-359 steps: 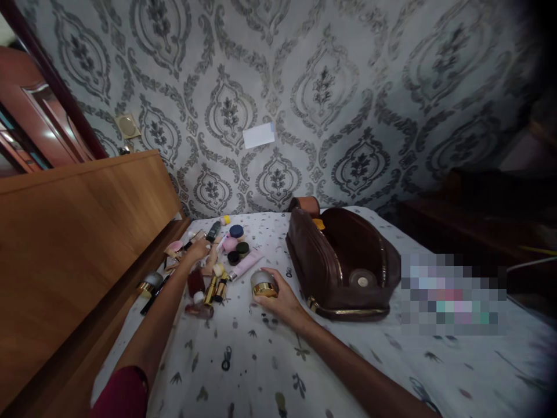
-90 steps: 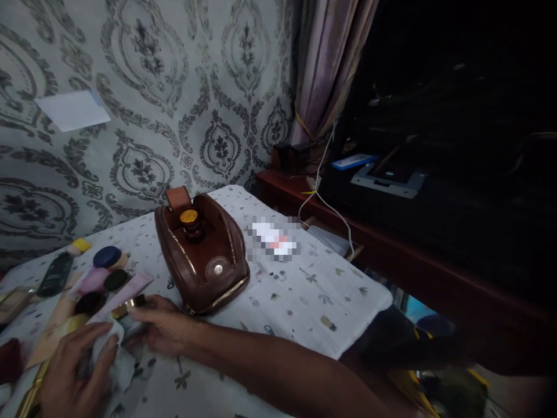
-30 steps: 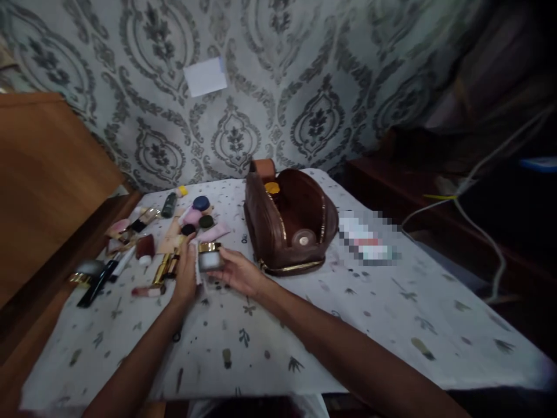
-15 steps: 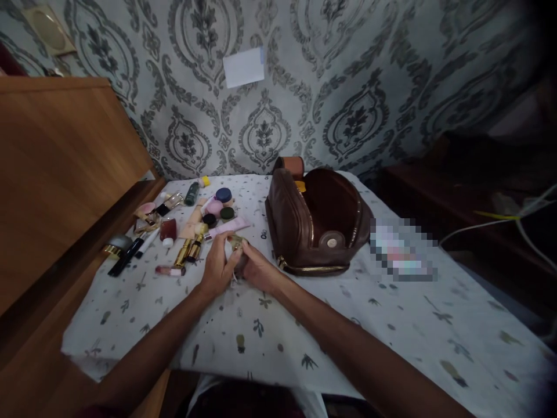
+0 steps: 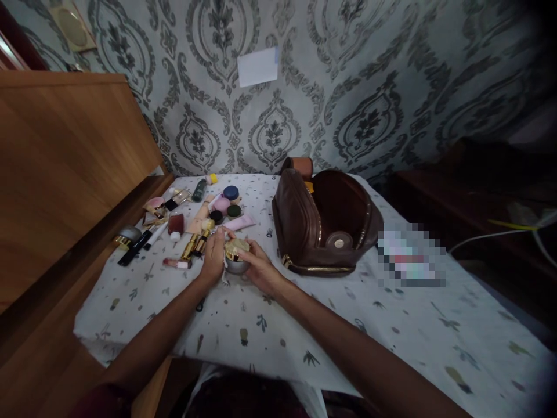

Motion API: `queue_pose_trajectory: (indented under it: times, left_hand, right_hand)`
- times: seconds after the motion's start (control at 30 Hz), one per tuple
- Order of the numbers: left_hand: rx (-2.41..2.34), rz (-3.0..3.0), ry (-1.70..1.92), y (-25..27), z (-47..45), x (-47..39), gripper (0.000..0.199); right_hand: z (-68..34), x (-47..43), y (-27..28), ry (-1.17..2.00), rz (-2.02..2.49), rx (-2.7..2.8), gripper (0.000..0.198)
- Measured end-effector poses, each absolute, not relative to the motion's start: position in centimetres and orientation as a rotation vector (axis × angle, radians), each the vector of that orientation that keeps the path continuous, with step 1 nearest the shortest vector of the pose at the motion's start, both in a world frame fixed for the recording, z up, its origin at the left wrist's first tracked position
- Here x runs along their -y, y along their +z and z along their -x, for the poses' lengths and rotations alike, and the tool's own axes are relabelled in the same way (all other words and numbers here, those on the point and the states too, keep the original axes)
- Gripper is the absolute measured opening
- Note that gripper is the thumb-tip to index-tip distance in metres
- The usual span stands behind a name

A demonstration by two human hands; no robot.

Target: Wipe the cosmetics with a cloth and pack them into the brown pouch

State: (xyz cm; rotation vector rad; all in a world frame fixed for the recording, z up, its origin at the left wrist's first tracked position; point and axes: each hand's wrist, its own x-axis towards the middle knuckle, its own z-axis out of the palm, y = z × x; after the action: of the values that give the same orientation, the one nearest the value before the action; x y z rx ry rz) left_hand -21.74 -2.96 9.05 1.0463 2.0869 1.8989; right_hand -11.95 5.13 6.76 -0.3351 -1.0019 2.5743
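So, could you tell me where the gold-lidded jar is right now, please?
In the head view, the gold-lidded jar sits left of centre between the left hand and right hand, just left of the brown bag.

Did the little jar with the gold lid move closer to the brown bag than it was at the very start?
Cannot tell. The jar sits in both hands left of the brown bag, as before; the camera itself moved.

Head view, down over table (image 5: 270, 325)
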Motion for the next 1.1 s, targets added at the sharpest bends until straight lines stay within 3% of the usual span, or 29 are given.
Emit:
queue_pose_trajectory:
  times: [0.4,0.9,1.1]
  left_hand:
    - [-1.851,-1.082,1.842,8.6,22.0,2.8,0.063]
    - [-2.161,-0.898,1.952,9.8,22.2,3.2,0.066]
    - [-2.049,-0.872,1.883,9.0,22.6,2.9,0.067]
  right_hand:
    - [12.2,-5.6,7.0,2.531,0.192,1.025,0.044]
    - [12.1,-5.8,6.5,2.634,0.297,1.072,0.041]
    - [12.2,-6.1,6.5,2.658,0.309,1.016,0.045]
